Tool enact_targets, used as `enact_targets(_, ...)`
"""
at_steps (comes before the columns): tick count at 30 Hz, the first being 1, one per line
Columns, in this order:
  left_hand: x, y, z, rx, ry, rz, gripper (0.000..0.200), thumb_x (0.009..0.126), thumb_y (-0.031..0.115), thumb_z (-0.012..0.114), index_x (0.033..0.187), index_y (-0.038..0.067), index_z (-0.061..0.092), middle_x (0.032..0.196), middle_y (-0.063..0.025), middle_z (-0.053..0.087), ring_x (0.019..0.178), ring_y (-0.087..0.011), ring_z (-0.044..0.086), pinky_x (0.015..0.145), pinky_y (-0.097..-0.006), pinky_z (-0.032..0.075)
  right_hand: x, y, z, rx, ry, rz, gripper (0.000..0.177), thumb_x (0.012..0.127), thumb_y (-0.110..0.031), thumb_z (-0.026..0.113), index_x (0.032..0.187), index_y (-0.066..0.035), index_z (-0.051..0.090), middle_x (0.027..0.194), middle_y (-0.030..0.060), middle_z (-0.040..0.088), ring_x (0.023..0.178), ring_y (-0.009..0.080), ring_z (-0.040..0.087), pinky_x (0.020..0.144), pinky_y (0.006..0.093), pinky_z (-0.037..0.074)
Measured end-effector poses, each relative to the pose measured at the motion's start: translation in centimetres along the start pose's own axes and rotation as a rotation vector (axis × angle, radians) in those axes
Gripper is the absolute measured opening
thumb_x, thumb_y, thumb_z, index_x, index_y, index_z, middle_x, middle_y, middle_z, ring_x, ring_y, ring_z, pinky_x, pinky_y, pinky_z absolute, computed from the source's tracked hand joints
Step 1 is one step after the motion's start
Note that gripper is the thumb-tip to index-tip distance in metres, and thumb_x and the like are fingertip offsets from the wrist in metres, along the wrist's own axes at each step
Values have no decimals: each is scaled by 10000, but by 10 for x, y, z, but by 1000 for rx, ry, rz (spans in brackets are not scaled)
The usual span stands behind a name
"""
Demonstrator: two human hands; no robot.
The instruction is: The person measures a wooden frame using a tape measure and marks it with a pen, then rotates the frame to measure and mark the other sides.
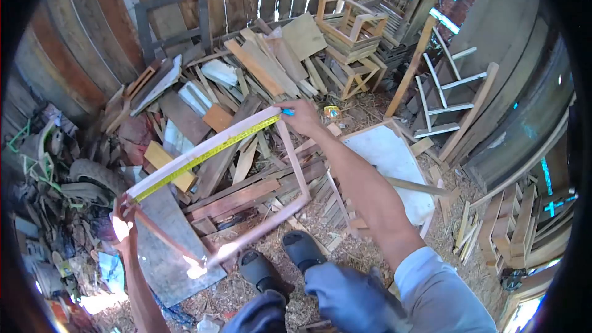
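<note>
A rectangular wooden frame (293,159) is held up in front of me, tilted. A yellow measuring tape (206,153) is stretched along its upper bar. At the right end of that bar my right hand (297,116) is closed on the corner, with something small and blue at its fingertips. My left hand (123,219) grips the other end, where the tape also ends; bright sunlight washes out part of this hand. The frame's lower corner, near my feet, is overexposed too.
Loose boards (265,61) are piled ahead. Stacked wooden frames (354,24) stand at the back. A white-topped piece (394,163) lies to the right, a grey panel (163,240) at lower left. A wheel (92,176) sits among clutter. Wood scraps cover the floor around my sandals (302,250).
</note>
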State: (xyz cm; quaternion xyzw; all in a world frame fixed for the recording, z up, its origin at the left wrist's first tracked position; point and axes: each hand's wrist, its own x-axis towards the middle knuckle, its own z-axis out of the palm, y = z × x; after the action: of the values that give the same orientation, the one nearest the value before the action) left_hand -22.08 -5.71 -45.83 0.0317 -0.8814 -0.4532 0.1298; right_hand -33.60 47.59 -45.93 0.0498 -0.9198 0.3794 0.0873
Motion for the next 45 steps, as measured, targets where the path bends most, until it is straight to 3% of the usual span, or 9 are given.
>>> enact_targets(3,6,54,-23,114,126,475,407,730,-100,591,1112,23,523,955,-101,573,823,-156,552,689,-263,461,-40,-32,-51,81,186,-36,306,695,-136,651,1001,-136,659,935,134,645,834,276,619,758,335,480)
enact_targets(8,9,193,-81,52,178,554,352,749,-72,602,1088,6,550,1214,-137,501,1062,-228,531,794,-286,481,-84,-81,-142,103,436,-136,319,693,-102,650,1012,-115,654,918,142,646,814,269,624,738,325,478)
enact_targets(16,3,399,-143,63,289,875,383,758,-92,581,1119,31,553,1100,-87,578,924,-154,565,780,-270,477,-135,-172,-337,53,673,-246,305,686,-137,674,990,-111,663,898,135,656,812,229,638,729,305,480)
enact_targets(25,-30,546,-97,-159,46,775,301,809,37,607,1105,5,563,907,-32,623,757,-54,521,704,-196,417,-233,-169,-505,-131,655,-155,318,669,-143,672,984,-104,665,867,107,666,798,229,638,740,302,485)
enact_targets(30,-31,555,-27,-251,-56,851,200,801,72,636,984,1,598,927,-36,632,741,-48,512,653,-204,418,-266,-105,-520,-329,618,-122,287,655,-117,662,941,-92,676,844,110,665,765,236,637,726,312,485)
enact_targets(35,-46,543,31,-303,-215,753,200,793,33,629,987,1,586,821,3,601,742,-51,512,656,-202,409,-302,-36,-473,-134,570,55,270,658,-124,663,926,-89,679,832,118,663,747,236,637,711,323,484)
enact_targets(40,-41,492,39,-204,-199,631,246,786,40,633,1024,14,576,827,-35,615,727,-78,544,647,-224,440,-285,-19,-420,-160,495,45,288,675,-124,654,960,-84,666,837,144,657,752,255,637,713,318,483)
enact_targets(42,-44,467,35,-517,-212,475,317,785,46,632,1087,4,545,856,-63,626,739,-99,566,657,-233,456,-267,-24,-396,-44,438,46,288,672,-128,660,956,-79,666,830,153,655,753,254,637,712,317,484)
enact_targets(45,-38,413,30,-555,-23,363,347,783,25,615,1115,-22,524,918,-90,632,743,-111,582,643,-211,455,-235,-20,-357,-35,360,36,285,672,-113,661,950,-48,666,805,137,662,726,201,634,688,294,484)
